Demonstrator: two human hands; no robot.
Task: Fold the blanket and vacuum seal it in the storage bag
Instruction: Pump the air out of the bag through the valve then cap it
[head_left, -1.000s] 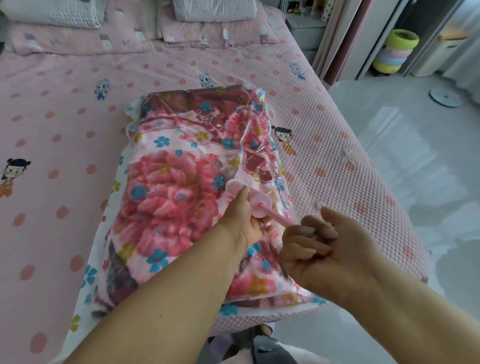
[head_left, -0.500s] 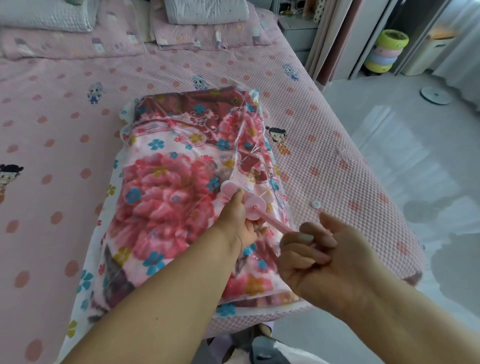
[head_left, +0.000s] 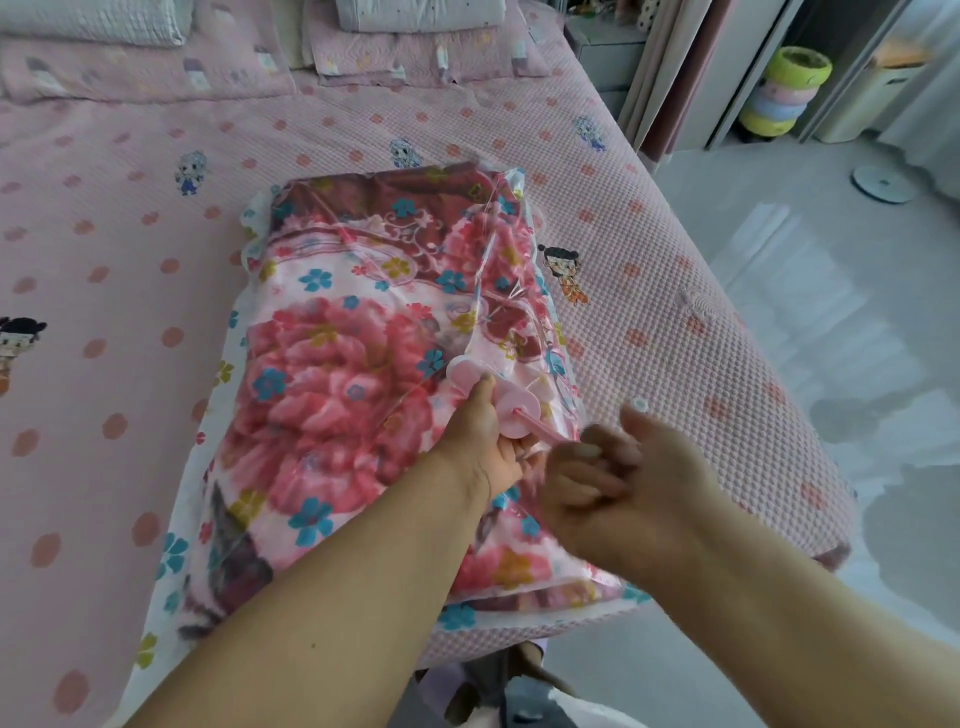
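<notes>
Pink pump (head_left: 511, 415) w/ both hands, unlabelled.

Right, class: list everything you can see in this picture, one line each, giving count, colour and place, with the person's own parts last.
bag: one, clear, on the bed, around the blanket
blanket: one, red and pink floral, folded inside the bag
pump: one, pink, on top of the bag
cap: one, white, on the bed right of the bag
bed: one, pink dotted cover
pillows: two, white, head of bed
stool: one, yellow-green stack, floor far right
hands: left holds the pump body; right fisted around its rod
</notes>
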